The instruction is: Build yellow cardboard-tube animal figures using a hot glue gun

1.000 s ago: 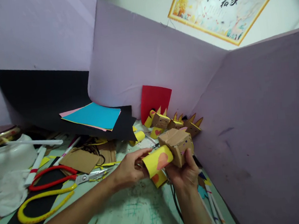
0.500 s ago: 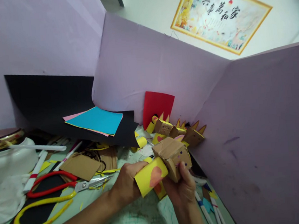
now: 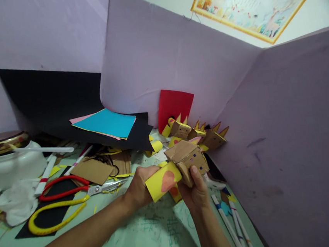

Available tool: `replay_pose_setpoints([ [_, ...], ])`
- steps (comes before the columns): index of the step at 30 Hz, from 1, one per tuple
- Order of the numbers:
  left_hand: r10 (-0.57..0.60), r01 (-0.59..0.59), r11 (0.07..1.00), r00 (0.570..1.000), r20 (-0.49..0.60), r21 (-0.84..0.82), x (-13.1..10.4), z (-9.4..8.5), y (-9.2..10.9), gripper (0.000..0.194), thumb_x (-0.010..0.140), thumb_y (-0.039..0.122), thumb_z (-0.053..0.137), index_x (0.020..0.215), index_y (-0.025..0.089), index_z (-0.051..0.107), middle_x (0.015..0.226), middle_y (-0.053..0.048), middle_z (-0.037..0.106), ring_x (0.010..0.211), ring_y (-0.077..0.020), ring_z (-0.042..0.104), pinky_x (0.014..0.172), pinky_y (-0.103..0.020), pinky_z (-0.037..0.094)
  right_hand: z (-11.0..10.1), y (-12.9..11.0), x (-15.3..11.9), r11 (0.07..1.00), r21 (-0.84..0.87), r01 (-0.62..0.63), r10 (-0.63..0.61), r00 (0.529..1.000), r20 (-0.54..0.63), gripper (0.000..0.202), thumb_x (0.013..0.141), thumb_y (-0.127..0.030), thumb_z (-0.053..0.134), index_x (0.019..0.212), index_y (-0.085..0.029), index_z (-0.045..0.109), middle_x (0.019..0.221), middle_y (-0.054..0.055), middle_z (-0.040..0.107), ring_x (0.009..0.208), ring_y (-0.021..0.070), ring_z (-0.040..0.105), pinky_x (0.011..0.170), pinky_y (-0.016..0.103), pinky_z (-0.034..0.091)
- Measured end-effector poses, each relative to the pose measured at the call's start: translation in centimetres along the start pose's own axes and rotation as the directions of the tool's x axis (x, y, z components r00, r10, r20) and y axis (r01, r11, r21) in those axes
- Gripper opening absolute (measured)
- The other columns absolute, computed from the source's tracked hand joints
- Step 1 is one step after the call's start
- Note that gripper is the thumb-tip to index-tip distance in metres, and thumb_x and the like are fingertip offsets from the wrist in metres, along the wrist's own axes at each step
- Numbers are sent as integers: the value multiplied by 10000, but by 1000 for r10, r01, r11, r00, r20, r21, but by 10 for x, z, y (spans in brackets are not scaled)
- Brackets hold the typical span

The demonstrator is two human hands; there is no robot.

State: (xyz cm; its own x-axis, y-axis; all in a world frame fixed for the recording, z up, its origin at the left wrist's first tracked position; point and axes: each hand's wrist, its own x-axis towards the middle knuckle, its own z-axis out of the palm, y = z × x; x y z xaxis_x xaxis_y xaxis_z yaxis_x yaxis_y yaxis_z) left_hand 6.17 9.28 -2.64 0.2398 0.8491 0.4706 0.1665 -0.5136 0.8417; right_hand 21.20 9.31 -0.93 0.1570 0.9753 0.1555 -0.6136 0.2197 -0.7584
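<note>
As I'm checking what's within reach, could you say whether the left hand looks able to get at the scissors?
Probably yes: the scissors lie uncovered beside the left forearm, though the left hand seems busy with the yellow tube and might need to let go first.

Tilted brown cardboard box point(image 3: 182, 153), dark-dotted front, slanted heart-marked yellow paper tube point(image 3: 163, 181) beside it, both held

Left hand point(image 3: 142, 186): gripping yellow roll point(image 3: 156, 185)
Right hand point(image 3: 196, 192): holding cardboard box point(image 3: 182, 154)
Scissors point(image 3: 94, 190): lying partly over black paper point(image 3: 50, 217)
</note>
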Motion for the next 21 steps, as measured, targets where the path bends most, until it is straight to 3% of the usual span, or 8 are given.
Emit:
replay_pose_setpoints([
  [8,9,-9,1000,1000,0,13,0,-1,2,248,697,369,668,632,146,580,607,1,568,550,-119,510,486,-222,371,-3,0,-1,997,-60,38,-39,999,-3,404,597,-399,790,956,-256,674,784,-31,737,788,175,692,748,304,554],
  [15,-31,28,998,997,-67,-51,-1,0,4,247,672,365,687,617,138,607,594,-2,570,546,-120,488,481,-225,370,5,-1,-3,1000,-29,-9,8,1000,-22,380,566,-381,805,907,-256,692,788,-27,744,776,172,694,749,297,558],
  [21,-40,23,984,995,-94,-174,2,4,-7,230,688,347,668,638,124,650,626,-34,614,594,-154,543,523,-250,425,10,-7,-1,997,-4,-82,82,997,-16,360,582,-419,806,882,-249,699,845,-14,750,843,182,684,794,314,544],
])
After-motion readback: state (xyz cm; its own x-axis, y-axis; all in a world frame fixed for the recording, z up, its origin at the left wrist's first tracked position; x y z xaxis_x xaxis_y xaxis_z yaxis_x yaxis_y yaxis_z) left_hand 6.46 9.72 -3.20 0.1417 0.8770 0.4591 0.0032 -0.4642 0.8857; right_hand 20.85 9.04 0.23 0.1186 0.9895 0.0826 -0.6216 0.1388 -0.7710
